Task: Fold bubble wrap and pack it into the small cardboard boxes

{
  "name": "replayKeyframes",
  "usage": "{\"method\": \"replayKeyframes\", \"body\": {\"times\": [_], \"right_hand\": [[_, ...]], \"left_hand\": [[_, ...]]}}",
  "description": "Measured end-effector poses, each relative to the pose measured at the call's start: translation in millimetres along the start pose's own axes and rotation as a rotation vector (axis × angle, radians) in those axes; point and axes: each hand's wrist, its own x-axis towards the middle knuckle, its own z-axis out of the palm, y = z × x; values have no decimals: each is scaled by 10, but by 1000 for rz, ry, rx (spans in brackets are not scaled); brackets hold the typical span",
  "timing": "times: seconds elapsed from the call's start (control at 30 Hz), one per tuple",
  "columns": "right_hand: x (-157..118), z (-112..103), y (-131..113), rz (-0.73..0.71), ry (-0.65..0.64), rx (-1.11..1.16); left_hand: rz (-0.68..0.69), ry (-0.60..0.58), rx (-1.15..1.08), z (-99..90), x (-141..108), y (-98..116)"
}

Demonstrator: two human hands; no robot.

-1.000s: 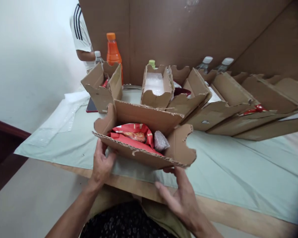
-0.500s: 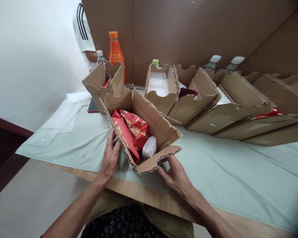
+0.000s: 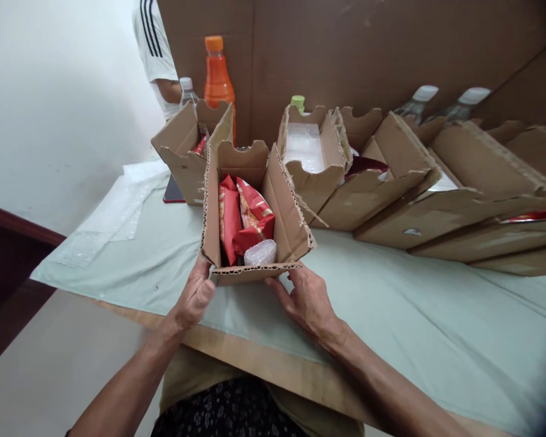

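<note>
An open cardboard box (image 3: 255,276) stands between my hands on the green cloth. Inside it lie red snack packets (image 3: 230,218) and a bubble-wrapped item (image 3: 261,252). My left hand (image 3: 195,295) presses against the box's near left corner, its fingertips partly hidden behind the cardboard. At the near right corner my right hand (image 3: 307,300) grips the box, with some fingers out of sight under its edge.
More cardboard boxes (image 3: 377,200) line the back and right, one more (image 3: 182,161) at the back left. Behind stand an orange bottle (image 3: 218,79) and clear bottles. Bubble wrap (image 3: 113,212) lies left. A person's white sleeve (image 3: 152,36) shows beyond.
The box between my hands has turned so that its near side faces me more squarely, and it sits farther back. Both hands have moved along with it. The view has shifted slightly.
</note>
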Motion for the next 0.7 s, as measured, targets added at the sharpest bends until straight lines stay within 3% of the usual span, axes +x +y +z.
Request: {"method": "replayKeyframes", "body": {"times": [0.2,0.37,0.57,0.7], "right_hand": [[-85,12,16,-139,147,-17],[-40,57,10,-136,120,-59],[461,176,164,87,-70,-82],[810,326,387,223,-86,-100]], "left_hand": [[141,-65,219,-26,2,139],[91,-39,191,-148,137,7],[-53,23,180,-212,607,-35],[-171,151,460,-92,1047,-2]]}}
